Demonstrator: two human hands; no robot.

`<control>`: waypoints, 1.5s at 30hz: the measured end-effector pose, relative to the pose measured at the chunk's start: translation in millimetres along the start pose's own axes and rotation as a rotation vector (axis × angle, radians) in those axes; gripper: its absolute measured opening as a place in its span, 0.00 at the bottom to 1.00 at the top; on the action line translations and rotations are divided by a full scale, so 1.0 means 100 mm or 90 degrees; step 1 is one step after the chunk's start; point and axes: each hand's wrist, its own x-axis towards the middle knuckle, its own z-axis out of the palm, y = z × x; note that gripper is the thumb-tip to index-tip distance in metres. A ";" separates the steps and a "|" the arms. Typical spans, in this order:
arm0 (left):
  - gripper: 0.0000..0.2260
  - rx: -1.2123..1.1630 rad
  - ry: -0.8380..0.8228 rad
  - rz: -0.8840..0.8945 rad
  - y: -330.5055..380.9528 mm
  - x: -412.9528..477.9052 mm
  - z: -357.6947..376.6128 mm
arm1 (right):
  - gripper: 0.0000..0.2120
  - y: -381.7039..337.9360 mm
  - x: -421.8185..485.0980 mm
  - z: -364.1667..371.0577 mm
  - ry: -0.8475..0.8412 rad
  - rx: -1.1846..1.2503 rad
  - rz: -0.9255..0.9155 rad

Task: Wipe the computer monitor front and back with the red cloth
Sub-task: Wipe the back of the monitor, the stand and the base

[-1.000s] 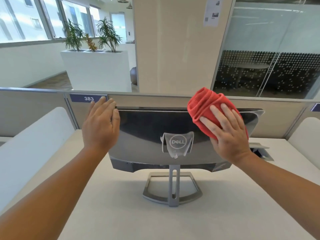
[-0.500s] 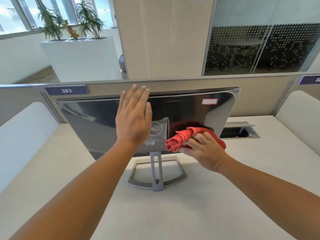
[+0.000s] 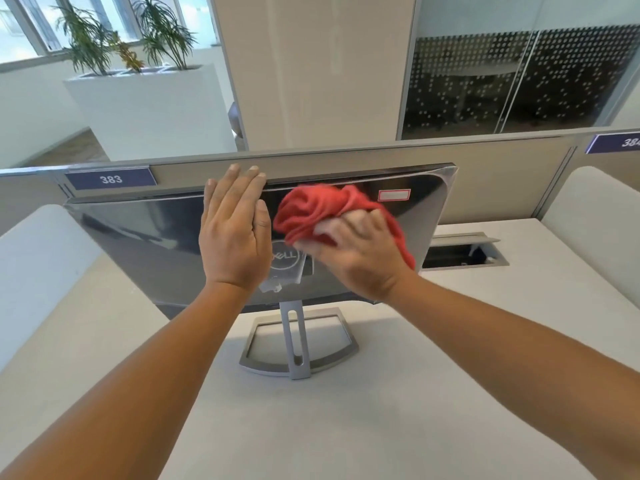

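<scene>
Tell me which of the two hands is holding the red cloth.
The right hand presses the bunched red cloth against the monitor's back. The left hand lies flat and empty near the top edge.

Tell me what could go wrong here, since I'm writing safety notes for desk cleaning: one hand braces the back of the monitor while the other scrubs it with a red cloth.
1. The monitor stands on a slim stand; hard rubbing by the right hand could tip or twist it if the left hand eases off.
2. The red cloth is near the white sticker and might peel it.
3. The open cable hatch sits close behind; a dropped cloth could fall in.
</scene>
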 end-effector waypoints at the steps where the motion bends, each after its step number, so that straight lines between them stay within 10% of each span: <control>1: 0.18 0.002 -0.002 0.000 -0.01 0.00 0.00 | 0.14 -0.08 -0.10 0.07 -0.035 0.012 -0.066; 8: 0.19 -0.025 0.008 -0.036 0.05 -0.02 0.01 | 0.19 0.35 -1.27 -0.04 -0.374 0.024 -0.289; 17: 0.18 -0.036 0.056 -0.030 0.04 -0.03 0.09 | 0.15 1.01 -0.68 -0.50 -0.011 0.017 0.127; 23: 0.17 -0.032 0.049 -0.013 0.00 -0.04 0.09 | 0.11 0.63 -0.70 -0.29 -0.020 0.015 0.064; 33: 0.19 -0.035 0.063 -0.015 -0.01 -0.05 0.11 | 0.19 0.83 -1.88 -0.32 -0.632 -0.032 -0.143; 45: 0.16 -0.038 0.100 -0.012 -0.02 -0.07 0.17 | 0.04 -0.11 -1.33 0.31 -0.369 0.099 -0.235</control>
